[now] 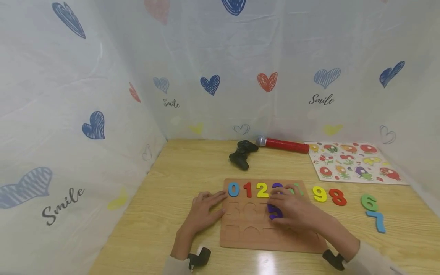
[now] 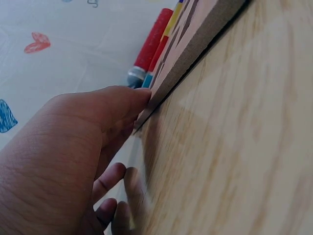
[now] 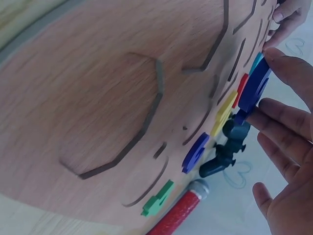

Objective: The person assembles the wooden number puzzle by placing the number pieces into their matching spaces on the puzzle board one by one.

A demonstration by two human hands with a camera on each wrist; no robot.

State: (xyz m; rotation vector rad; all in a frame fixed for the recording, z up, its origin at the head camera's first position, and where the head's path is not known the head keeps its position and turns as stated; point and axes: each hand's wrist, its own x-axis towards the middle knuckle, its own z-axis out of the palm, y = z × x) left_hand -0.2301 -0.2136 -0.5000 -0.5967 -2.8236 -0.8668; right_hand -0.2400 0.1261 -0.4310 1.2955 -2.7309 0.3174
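Note:
A wooden number board (image 1: 245, 241) lies on the table, with a blue 0 (image 1: 233, 189), red 1 (image 1: 247, 190), yellow 2 (image 1: 262, 190), purple 3 (image 1: 277, 186) and green 4 (image 1: 298, 188) along its top row. My right hand (image 1: 298, 209) pinches a purple 5 (image 3: 253, 88) between thumb and fingers, above the board's middle row. That hand partly covers the 3, the 4 and the board's right side. At the board's left edge, my left hand (image 1: 203, 213) touches the rim with its fingertips, its fingers extended.
To the board's right lie a yellow 9 (image 1: 319, 194), red 8 (image 1: 338, 197), green 6 (image 1: 369, 202) and blue 7 (image 1: 377, 221). Behind are a black game controller (image 1: 242, 154), a red microphone (image 1: 285, 145) and a fruit puzzle board (image 1: 347, 177). Curtains (image 1: 220, 110) stand at the back and sides.

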